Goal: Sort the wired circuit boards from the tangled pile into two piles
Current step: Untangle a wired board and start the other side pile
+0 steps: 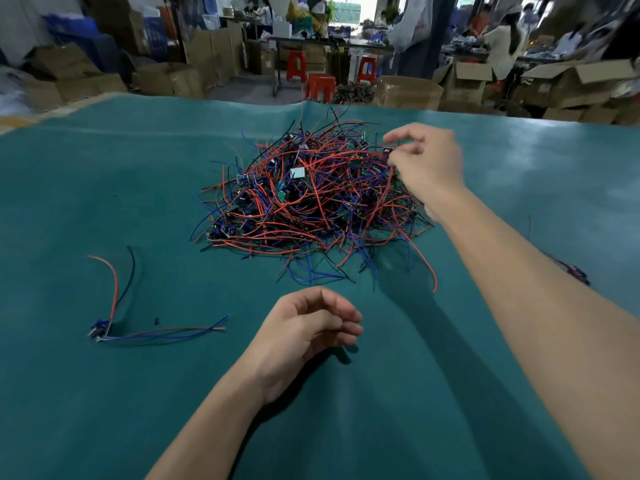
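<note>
Tangled pile point(311, 199) sits mid-desk point(104, 188), ahead of both hands. Right hand point(427, 164) is reached onto its right edge, fingers pinched on a small board point(387, 153). Left hand point(308, 327) is hung nearer, loosely curled, empty. One sorted board point(100, 330) lies far left.

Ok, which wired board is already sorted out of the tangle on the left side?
The wired board lying alone at the near left of the green mat, left of the left hand. Its wires fan out free, while the others sit knotted in the tangled pile.
</note>
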Motion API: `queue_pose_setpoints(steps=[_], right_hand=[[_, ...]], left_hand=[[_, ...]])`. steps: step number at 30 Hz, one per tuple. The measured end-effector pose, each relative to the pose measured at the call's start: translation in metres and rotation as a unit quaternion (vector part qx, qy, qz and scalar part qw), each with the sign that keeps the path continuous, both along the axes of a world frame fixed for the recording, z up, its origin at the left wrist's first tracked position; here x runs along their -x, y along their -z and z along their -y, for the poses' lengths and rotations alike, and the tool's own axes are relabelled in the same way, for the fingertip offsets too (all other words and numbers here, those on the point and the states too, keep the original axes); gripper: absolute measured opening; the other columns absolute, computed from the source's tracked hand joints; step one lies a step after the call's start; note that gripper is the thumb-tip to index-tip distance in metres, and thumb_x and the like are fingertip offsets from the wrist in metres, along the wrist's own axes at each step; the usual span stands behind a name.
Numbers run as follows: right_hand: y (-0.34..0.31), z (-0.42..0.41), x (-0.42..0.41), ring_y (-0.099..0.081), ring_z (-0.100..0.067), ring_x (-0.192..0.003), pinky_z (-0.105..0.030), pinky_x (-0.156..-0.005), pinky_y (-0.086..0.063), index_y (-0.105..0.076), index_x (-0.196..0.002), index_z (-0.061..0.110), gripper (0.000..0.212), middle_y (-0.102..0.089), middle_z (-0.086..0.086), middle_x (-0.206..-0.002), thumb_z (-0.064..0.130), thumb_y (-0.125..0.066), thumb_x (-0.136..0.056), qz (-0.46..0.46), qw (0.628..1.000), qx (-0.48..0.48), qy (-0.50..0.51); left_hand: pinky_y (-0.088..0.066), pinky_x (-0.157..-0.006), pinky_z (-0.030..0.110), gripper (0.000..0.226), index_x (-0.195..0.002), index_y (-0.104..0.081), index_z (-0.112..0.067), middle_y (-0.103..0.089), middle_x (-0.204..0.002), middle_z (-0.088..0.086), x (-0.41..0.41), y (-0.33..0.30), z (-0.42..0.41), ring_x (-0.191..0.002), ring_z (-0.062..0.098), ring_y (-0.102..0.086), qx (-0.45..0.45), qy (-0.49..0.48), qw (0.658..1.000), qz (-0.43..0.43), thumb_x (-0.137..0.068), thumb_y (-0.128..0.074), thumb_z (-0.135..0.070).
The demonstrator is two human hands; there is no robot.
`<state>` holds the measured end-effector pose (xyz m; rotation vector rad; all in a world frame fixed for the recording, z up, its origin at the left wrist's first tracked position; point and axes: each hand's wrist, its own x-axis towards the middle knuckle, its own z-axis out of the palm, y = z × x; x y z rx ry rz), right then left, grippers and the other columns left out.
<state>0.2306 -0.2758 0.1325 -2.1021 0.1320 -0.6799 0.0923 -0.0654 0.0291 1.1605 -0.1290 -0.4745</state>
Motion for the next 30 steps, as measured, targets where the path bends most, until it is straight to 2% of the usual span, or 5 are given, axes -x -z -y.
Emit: queue_pose_setpoints(steps=[3,10,14,19,30], right_hand=[[-0.006,0.008,0.036,-0.073,-0.026,-0.076,-0.044,-0.078,-0.061,-0.077,-0.087,0.025,0.031,-0.071,-0.001,-0.075,-0.002,-0.061,-0.082,0.015,0.986,-0.164,-0.028],[0.04,-0.019,0.129,-0.07,-0.02,-0.058,-0.023,-0.052,-0.054,-0.071,-0.094,0.002,0.022,-0.069,-0.01,-0.073,-0.011,-0.054,-0.09,-0.108,0.878,-0.42,-0.201],[0.081,-0.049,0.151,-0.066,-0.018,-0.056,-0.024,-0.049,-0.053,-0.074,-0.092,0.006,0.018,-0.073,-0.009,-0.077,-0.006,-0.062,-0.09,-0.172,0.874,-0.403,-0.208],[0.091,-0.059,0.153,-0.069,-0.019,-0.057,-0.029,-0.051,-0.055,-0.073,-0.095,0.011,0.016,-0.076,-0.015,-0.08,-0.004,-0.068,-0.089,-0.156,0.904,-0.347,-0.193],[0.078,-0.029,0.154,-0.074,-0.022,-0.07,-0.023,-0.062,-0.056,-0.078,-0.084,0.012,0.028,-0.077,-0.017,-0.089,-0.014,-0.071,-0.08,-0.148,0.9,-0.315,-0.262]], left_hand=[[-0.058,-0.068,0.024,0.025,-0.089,-0.063,0.003,-0.07,-0.092,0.021,0.0,0.0,0.0,-0.079,0.024,-0.07,-0.003,-0.005,1.0,-0.001,-0.091,-0.044,0.019],[-0.058,-0.067,0.025,0.018,-0.109,-0.064,0.0,-0.07,-0.095,0.023,-0.003,0.001,0.0,-0.076,0.024,-0.069,0.029,-0.034,0.998,-0.035,-0.094,-0.055,0.003],[-0.058,-0.07,0.028,0.031,-0.116,-0.066,-0.002,-0.07,-0.093,0.018,0.0,0.002,0.004,-0.075,0.021,-0.066,0.026,-0.031,0.999,0.0,-0.092,-0.06,-0.02],[-0.061,-0.079,0.042,0.033,-0.111,-0.066,0.011,-0.068,-0.094,0.024,0.001,0.006,0.006,-0.076,0.025,-0.064,0.031,-0.079,0.996,0.02,-0.085,-0.068,-0.01],[-0.059,-0.069,0.028,0.024,-0.094,-0.068,-0.002,-0.066,-0.082,0.015,-0.002,0.007,0.0,-0.068,0.019,-0.069,0.072,-0.132,0.988,-0.018,-0.071,-0.076,-0.005]])
